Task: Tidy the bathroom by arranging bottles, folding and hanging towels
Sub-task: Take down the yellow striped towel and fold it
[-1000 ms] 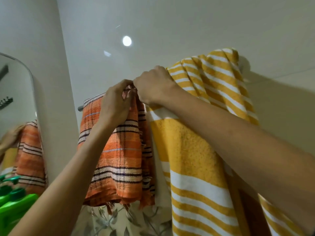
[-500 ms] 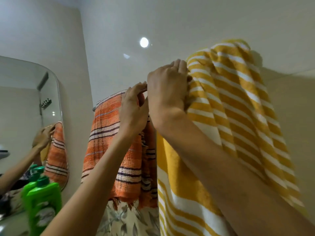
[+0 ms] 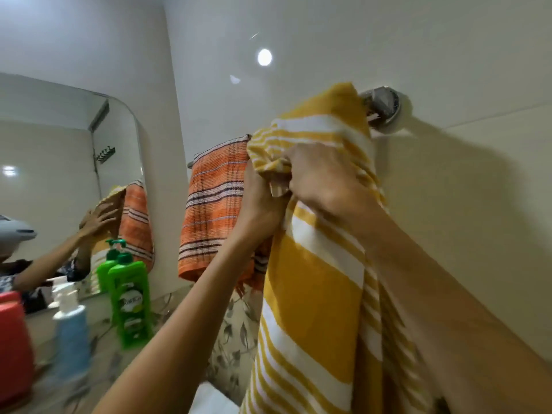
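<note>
A yellow towel with white stripes (image 3: 316, 282) hangs over the wall rail, bunched near the rail's chrome end mount (image 3: 383, 107). My right hand (image 3: 324, 177) grips a bunched fold of it just below the rail. My left hand (image 3: 260, 201) is pressed against the same bunch from the left, fingers curled into the cloth. An orange striped towel (image 3: 212, 210) hangs on the rail to the left. On the counter stand a green pump bottle (image 3: 130, 297), a white and blue pump bottle (image 3: 71, 330) and a red container (image 3: 13, 348).
A wall mirror (image 3: 59, 162) at left reflects my arm, the towels and a second green bottle. The counter with a leaf pattern (image 3: 230, 339) runs below the towels. The rail sits close to the corner of the cream walls.
Both hands moved from the orange towel's edge onto the yellow towel and gathered it toward the right end mount. The view swung down and left, bringing the bottles into sight.
</note>
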`<state>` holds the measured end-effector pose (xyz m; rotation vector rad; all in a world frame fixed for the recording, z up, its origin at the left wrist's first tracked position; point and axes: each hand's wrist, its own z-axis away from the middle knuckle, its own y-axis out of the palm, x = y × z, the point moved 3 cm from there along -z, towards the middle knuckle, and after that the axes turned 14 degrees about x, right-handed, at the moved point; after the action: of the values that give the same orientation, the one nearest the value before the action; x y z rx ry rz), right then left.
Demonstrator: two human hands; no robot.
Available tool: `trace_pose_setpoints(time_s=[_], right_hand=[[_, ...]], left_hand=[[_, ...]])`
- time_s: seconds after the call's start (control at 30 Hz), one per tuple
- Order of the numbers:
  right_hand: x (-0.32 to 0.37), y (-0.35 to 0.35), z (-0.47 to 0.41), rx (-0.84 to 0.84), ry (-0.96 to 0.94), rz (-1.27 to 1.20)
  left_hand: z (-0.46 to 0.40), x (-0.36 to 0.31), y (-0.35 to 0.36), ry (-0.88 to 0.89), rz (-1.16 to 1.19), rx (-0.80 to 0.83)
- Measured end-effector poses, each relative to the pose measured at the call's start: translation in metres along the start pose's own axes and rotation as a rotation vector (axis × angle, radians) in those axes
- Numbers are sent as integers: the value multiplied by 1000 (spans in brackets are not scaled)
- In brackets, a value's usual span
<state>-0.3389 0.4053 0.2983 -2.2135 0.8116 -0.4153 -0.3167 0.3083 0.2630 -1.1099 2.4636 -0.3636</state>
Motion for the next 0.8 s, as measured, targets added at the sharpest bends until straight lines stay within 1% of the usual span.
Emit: trace_pose_setpoints(time_s=[0.03, 0.07, 0.1, 0.17, 0.23, 0.3, 0.37, 0.47, 0.53, 0.6, 0.7, 0.77, 0.8], right_hand=[[-2, 0, 8, 85, -51, -80], [-3, 2, 21, 220, -88, -196], [-8, 5, 32, 307, -128, -285], [-12, 7, 60, 450, -226, -424], [-12, 9, 85, 499, -321, -556], [-14, 12, 104, 508, -359, -716], [-13, 14, 119, 523, -369, -896], [-14, 17, 130, 550, -322, -1132], [-13, 19, 137, 643, -314, -1247], [-10, 26, 145, 713, -338, -1286], [-11, 44, 146, 790, -254, -1382], [-19, 54, 149, 871, -374, -1334], [-23, 54, 153, 840, -366, -1325]], left_hand=[[6, -4, -3, -30, -13, 36], [15, -5, -7, -77, -68, 65], [29, -10, -11, -136, -135, 86], [53, -22, -16, -159, -236, 177], [73, -38, -19, -146, -293, 261], [88, -49, -21, -152, -334, 289], [103, -61, -23, -142, -369, 322], [124, -77, -27, -164, -405, 376], [138, -84, -28, -177, -447, 376], [156, -90, -27, -192, -451, 335], [176, -97, -20, -207, -444, 243], [187, -102, -16, -218, -429, 202], [191, -105, -14, -225, -421, 184]])
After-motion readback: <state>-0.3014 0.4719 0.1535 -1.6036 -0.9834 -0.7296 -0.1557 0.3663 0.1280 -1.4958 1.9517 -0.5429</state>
